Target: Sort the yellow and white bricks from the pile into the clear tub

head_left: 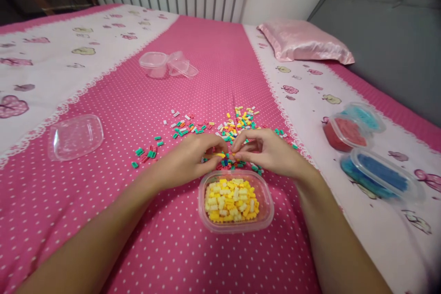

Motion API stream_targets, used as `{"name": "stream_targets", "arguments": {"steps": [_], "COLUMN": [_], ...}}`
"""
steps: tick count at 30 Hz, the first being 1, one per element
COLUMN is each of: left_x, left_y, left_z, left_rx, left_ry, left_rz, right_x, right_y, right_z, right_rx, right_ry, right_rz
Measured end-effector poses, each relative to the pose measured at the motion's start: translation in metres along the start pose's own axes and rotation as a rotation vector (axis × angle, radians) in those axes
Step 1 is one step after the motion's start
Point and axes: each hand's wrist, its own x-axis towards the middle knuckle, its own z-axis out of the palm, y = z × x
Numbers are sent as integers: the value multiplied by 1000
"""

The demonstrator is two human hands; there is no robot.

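Note:
My left hand is closed, with a small yellow building brick pinched between thumb and fingers. Close beside it, my right hand is also closed, thumb and forefinger together at the brick pile; what they hold is too small to make out. Beneath and beyond both hands lies a loose spread of small building bricks in yellow, green, white and red, partly hidden by the fingers. Just in front of my wrists, a clear plastic tub is filled with yellow and pale yellow bricks.
At right stand a tub of red pieces, a tub of blue pieces and a tub of teal pieces. A clear lid lies left; clear containers sit farther back. A pink pillow rests on the bedspread.

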Motion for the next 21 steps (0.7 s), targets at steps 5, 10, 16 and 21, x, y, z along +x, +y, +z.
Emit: {"name": "stream_targets", "arguments": {"steps": [5,10,16,21], "left_x": [-1,0,3,3], "left_y": [-5,-7,-2,3], "left_z": [0,0,6,11], "left_rx": [-15,-125,-191,-224], "left_ry": [65,76,123,198], "left_rz": [-5,-74,-119,-92], "right_x": [1,3,7,7], "right_y": [-2,-2,1,3], "right_z": [0,3,7,7], "right_rx": [-174,-165,-62,-33], "right_ry": [35,76,159,151], "right_rz": [-61,-68,-35,-29]}}
